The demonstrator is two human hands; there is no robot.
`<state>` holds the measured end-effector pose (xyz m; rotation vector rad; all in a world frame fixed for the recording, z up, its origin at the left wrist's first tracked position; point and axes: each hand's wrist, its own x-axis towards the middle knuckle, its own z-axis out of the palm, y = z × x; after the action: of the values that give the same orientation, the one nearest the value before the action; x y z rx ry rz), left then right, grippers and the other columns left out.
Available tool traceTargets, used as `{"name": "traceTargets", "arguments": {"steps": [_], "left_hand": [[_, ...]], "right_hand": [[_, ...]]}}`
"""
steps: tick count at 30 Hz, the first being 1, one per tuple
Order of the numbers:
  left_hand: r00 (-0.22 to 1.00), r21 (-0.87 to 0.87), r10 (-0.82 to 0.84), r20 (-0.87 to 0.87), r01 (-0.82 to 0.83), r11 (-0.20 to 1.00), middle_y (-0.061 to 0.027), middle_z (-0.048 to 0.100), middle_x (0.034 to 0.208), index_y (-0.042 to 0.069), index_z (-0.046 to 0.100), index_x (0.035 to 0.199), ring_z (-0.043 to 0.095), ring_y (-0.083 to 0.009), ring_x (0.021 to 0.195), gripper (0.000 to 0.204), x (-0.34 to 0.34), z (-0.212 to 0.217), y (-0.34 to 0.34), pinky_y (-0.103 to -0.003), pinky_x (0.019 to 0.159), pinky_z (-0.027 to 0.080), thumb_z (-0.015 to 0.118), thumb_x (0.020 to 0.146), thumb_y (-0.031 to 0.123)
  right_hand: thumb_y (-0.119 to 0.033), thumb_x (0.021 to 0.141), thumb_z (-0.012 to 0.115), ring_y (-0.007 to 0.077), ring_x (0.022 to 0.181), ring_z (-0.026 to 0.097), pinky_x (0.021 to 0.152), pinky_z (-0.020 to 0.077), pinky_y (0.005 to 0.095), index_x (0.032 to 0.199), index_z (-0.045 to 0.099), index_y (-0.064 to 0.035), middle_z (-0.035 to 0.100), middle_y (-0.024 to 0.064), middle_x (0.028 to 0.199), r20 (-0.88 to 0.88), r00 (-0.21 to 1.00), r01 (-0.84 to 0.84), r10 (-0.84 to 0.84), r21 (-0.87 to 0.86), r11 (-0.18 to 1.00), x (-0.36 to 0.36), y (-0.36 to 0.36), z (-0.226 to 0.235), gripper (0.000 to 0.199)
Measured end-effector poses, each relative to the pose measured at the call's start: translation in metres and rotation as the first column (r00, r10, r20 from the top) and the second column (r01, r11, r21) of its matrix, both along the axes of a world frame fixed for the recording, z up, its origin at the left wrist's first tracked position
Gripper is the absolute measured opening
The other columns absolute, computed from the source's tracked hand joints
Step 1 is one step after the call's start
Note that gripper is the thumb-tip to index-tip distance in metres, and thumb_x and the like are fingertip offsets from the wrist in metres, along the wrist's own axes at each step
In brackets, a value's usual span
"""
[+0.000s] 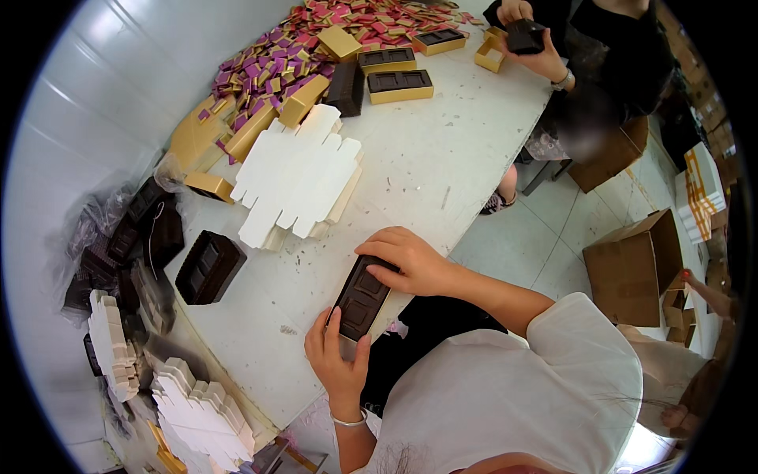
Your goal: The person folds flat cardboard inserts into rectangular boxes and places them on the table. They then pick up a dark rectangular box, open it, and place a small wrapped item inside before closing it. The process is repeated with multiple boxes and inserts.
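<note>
A dark brown plastic tray with rectangular pockets (359,302) lies at the near edge of the white table (426,166). My left hand (338,362) grips its near end, over a pale box edge. My right hand (407,261) presses down on its far end. A second dark tray (208,267) lies to the left of them. Beyond it sits a stack of flat white die-cut cards (298,178).
Gold box lids and pink-and-gold wrapped pieces (276,67) pile at the far end, with gold boxes holding dark trays (399,84). Another person (545,47) across the table holds a dark tray. More white cards (201,411) and bagged dark trays (126,237) lie left. Cardboard boxes (632,268) stand on the floor.
</note>
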<state>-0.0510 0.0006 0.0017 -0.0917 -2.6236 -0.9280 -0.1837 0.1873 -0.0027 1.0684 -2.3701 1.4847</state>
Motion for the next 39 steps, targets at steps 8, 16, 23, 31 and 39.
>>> {"name": "traceTargets", "arguments": {"steps": [8,16,23,31,39], "left_hand": [[1.0,-0.009,-0.005,0.005,0.005,1.0,-0.0146,0.054,0.126,0.004,0.056,0.123,0.05,-0.0337,0.111,0.053,-0.001,0.001,0.0,-0.043,0.095,0.037,0.07,0.08,0.03],[1.0,-0.049,0.003,-0.001,-0.003,0.999,-0.015,0.055,0.123,0.004,0.054,0.124,0.052,-0.0341,0.109,0.065,-0.001,0.0,0.001,-0.043,0.094,0.039,0.08,0.07,0.03],[0.997,0.156,-0.011,-0.07,0.022,0.987,-0.0176,0.054,0.121,-0.001,0.036,0.137,0.055,-0.0311,0.109,0.084,-0.002,0.001,0.009,-0.04,0.095,0.043,0.081,0.068,0.008],[0.982,0.033,0.003,-0.191,0.003,0.999,-0.0188,0.056,0.122,-0.001,0.031,0.139,0.057,-0.0302,0.107,0.089,-0.008,0.021,0.015,-0.039,0.094,0.044,0.081,0.066,0.006],[0.993,0.13,-0.028,-0.112,0.042,0.991,-0.0175,0.055,0.123,0.003,0.035,0.137,0.055,-0.0336,0.109,0.081,-0.012,0.016,0.015,-0.041,0.091,0.045,0.079,0.069,0.008]], "right_hand": [[-0.012,0.083,0.063,0.03,0.094,0.057,0.087,0.0438,0.0394,0.109,0.06,-0.0025,0.061,0.013,0.099,0.0,1.0,-0.005,0.005,0.012,1.0,-0.001,0.001,-0.003,0.028],[-0.021,0.081,0.069,0.0281,0.088,0.055,0.077,0.0457,0.0372,0.095,0.059,-0.0045,0.054,0.0101,0.098,0.066,0.992,0.098,-0.109,0.155,0.983,0.004,0.002,0.016,0.024],[-0.017,0.073,0.068,0.0203,0.078,0.052,0.055,0.0438,0.0294,0.076,0.059,-0.0038,0.049,0.007,0.081,-0.409,0.91,0.287,-0.073,0.491,0.822,0.008,-0.008,0.018,0.016],[-0.01,0.067,0.066,0.0209,0.079,0.053,0.057,0.046,0.031,0.083,0.059,-0.0045,0.05,0.0068,0.084,-0.429,0.901,0.202,0.063,0.544,0.815,-0.005,0.005,0.049,0.018],[-0.009,0.073,0.068,0.0229,0.091,0.053,0.08,0.0448,0.0348,0.094,0.059,-0.0067,0.053,0.0059,0.093,-0.277,0.919,-0.154,0.279,0.399,0.904,-0.016,0.001,0.048,0.024]]}}
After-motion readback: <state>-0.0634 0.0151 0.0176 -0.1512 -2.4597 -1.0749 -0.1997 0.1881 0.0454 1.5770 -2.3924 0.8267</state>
